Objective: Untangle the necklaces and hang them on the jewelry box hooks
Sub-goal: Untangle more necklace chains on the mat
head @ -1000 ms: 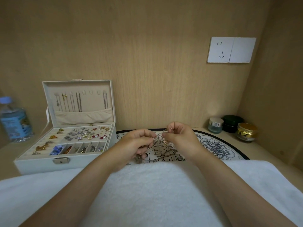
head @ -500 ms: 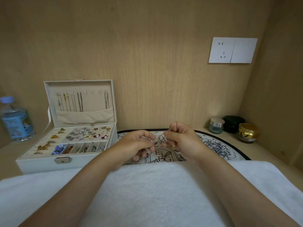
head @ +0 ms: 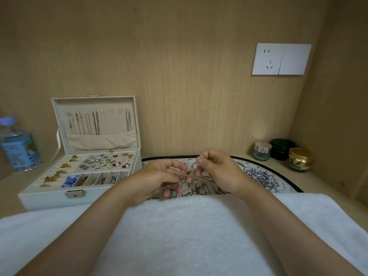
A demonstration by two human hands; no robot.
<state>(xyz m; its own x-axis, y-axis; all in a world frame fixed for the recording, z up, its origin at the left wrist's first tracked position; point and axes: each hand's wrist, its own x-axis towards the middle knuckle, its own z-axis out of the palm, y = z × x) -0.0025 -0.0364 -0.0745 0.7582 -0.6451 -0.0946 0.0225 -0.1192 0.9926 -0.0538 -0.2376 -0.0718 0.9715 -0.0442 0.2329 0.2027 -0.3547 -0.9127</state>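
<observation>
A tangle of thin necklaces (head: 180,181) with small pink links hangs across the fingers of my left hand (head: 159,177) over the printed mat. My right hand (head: 216,168) is just to the right, thumb and forefinger pinched on a fine chain that leads from the tangle. The white jewelry box (head: 87,156) stands open at the left. Several necklaces hang from the hooks (head: 99,112) inside its lid, and some hooks toward the right are bare.
A round floral mat (head: 264,176) lies under my hands and a white towel (head: 179,236) covers the near edge. A water bottle (head: 18,146) stands far left. Three small jars (head: 282,152) sit in the right corner. A wall socket (head: 280,59) is above them.
My hands have drawn apart and lowered a little. The left hand's fingers have spread, with the tangle now draped over them.
</observation>
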